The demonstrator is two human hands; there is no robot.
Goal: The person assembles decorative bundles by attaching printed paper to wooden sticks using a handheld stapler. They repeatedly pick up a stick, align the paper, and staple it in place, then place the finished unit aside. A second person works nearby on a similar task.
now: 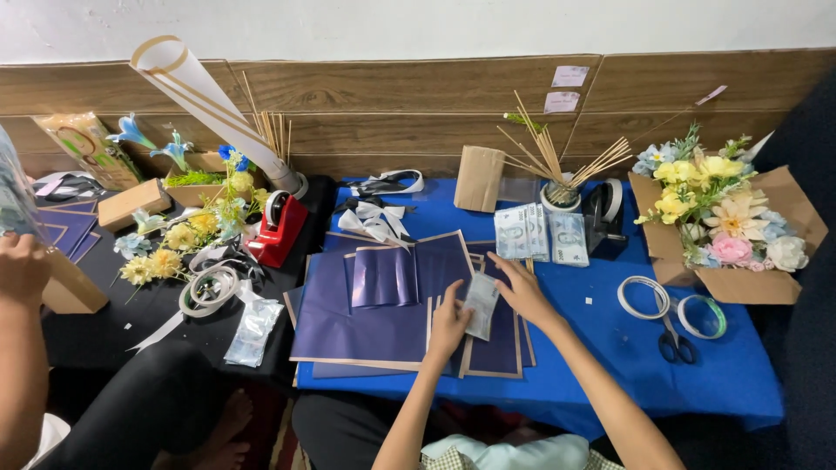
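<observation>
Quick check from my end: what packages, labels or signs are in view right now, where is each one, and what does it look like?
Two paper notes: stuck on the wooden wall, small pale rectangles.
Brown paper bag: upright at the blue table's back edge.
Cardboard box: right side, open, holding yellow, pink and white flowers.
Clear plastic packet: on the black cloth, left, flat.
Printed cellophane bag: far left against the wall, yellowish.

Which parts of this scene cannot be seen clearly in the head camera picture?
- Palm of the left hand: turned down on the navy wrapping sheets.
- Small clear packet under the right hand: partly covered by fingers; its contents are too small to tell.
- Other person's hand: cut off by the left edge.
- Scissors: blades too small to judge.
- Flower box: its inside is hidden by flowers.
</observation>
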